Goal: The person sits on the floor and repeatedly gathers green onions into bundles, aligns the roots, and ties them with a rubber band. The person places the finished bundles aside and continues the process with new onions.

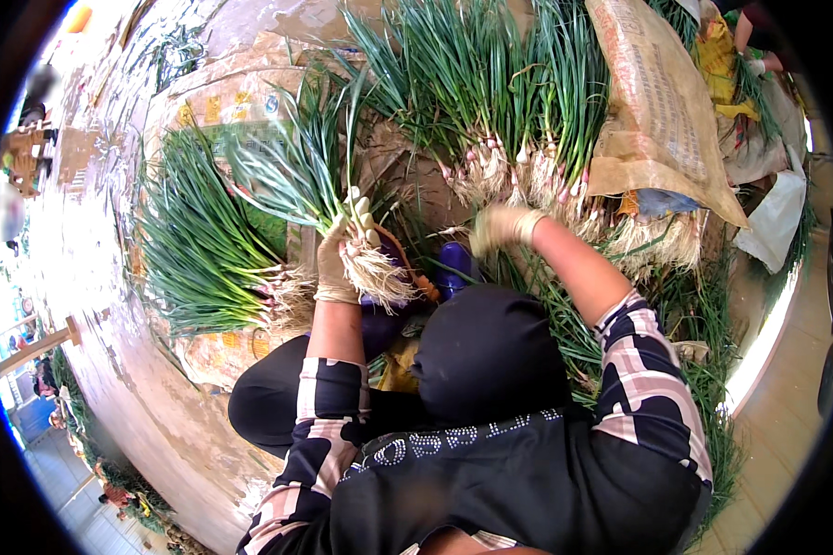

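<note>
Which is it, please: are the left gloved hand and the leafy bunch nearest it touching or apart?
Touching: the head view shows the left gloved hand gripping the leafy bunch just above its pale roots.

Harsh white light is flooding in from the left, washing the floor out to glare and leaving a violet-blue fringe along that rim, while a strip at the right is glowing near-white. Softer light is reaching the middle, where the stalks are showing fairly crisply and the black shirt is swallowing detail. The right hand is blurring, the left hand is looking sharper, and the fisheye lens is bending the tiles toward its black, vignetted edge.
</note>
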The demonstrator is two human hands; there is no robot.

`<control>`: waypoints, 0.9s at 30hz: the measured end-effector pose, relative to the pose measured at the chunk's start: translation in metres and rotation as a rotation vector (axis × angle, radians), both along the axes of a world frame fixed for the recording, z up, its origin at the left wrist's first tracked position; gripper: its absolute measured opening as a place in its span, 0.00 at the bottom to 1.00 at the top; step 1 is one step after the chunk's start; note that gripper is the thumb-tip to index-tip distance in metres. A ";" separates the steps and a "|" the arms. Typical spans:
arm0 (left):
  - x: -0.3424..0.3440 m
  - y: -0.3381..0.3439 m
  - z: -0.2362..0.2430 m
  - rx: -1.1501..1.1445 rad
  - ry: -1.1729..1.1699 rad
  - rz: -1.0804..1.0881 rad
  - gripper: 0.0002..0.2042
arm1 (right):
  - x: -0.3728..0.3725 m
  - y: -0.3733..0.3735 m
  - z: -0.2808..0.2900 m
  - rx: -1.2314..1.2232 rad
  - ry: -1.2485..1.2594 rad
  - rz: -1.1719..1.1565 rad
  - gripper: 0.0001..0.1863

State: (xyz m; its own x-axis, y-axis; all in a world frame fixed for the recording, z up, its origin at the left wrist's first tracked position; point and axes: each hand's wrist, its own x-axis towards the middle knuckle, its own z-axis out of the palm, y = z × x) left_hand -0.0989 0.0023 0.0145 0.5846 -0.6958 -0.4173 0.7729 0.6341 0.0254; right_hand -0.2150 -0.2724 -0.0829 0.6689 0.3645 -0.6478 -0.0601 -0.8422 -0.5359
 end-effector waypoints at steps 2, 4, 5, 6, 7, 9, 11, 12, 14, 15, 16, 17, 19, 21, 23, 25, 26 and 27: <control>0.001 0.004 -0.003 -0.007 -0.015 -0.056 0.18 | 0.039 -0.006 0.086 -0.011 0.071 -1.135 0.18; -0.006 -0.008 -0.013 -0.035 -0.003 -0.253 0.17 | 0.046 -0.024 0.042 -0.551 -0.599 -0.984 0.21; -0.009 -0.009 -0.018 -0.033 -0.004 -0.305 0.17 | 0.051 -0.028 0.031 -0.628 -0.540 -0.849 0.21; -0.015 -0.012 -0.016 -0.064 -0.007 -0.309 0.16 | 0.057 -0.034 0.027 -0.706 -0.481 -0.713 0.21; -0.015 -0.010 -0.009 -0.089 -0.028 -0.290 0.15 | 0.073 -0.040 0.041 -0.559 -0.130 -0.781 0.21; -0.014 -0.004 0.003 -0.131 -0.097 -0.243 0.12 | 0.073 -0.057 0.057 -0.338 -0.298 -0.990 0.17; -0.008 0.005 0.003 -0.228 -0.222 -0.197 0.11 | 0.066 -0.065 0.084 -0.215 -0.622 -1.197 0.16; -0.006 0.007 0.003 -0.284 -0.274 -0.176 0.10 | 0.056 -0.077 0.080 -0.209 -0.878 -1.242 0.16; -0.006 0.002 0.007 -0.208 -0.262 -0.101 0.09 | 0.044 -0.063 0.078 0.027 -0.609 -1.199 0.18; -0.006 -0.006 0.007 -0.140 -0.266 -0.092 0.09 | 0.035 -0.055 0.072 -0.106 -0.677 -0.978 0.19; -0.004 -0.010 0.008 -0.013 -0.270 -0.083 0.09 | 0.035 -0.024 0.084 -0.123 -0.500 -0.916 0.19; -0.005 -0.018 0.009 0.093 -0.275 -0.082 0.09 | 0.032 -0.006 0.087 -0.082 -0.533 -0.898 0.19; -0.009 -0.032 0.007 0.236 -0.245 -0.184 0.11 | 0.016 0.028 0.084 0.012 -0.638 -0.834 0.21; -0.007 -0.035 -0.007 0.310 -0.257 -0.331 0.08 | 0.012 0.059 0.081 0.040 -0.677 -0.648 0.23; -0.006 -0.042 -0.004 0.441 -0.252 -0.457 0.08 | 0.013 0.079 0.086 0.069 -0.502 -0.439 0.23; -0.008 -0.039 -0.007 0.514 -0.274 -0.479 0.13 | 0.022 0.072 0.076 0.261 -0.200 -0.192 0.20; -0.006 -0.032 -0.010 0.513 -0.304 -0.518 0.18 | 0.027 0.059 0.078 0.443 0.048 -0.136 0.18; -0.005 -0.027 -0.012 0.521 -0.307 -0.509 0.19 | 0.032 0.041 0.084 0.529 0.258 -0.317 0.12</control>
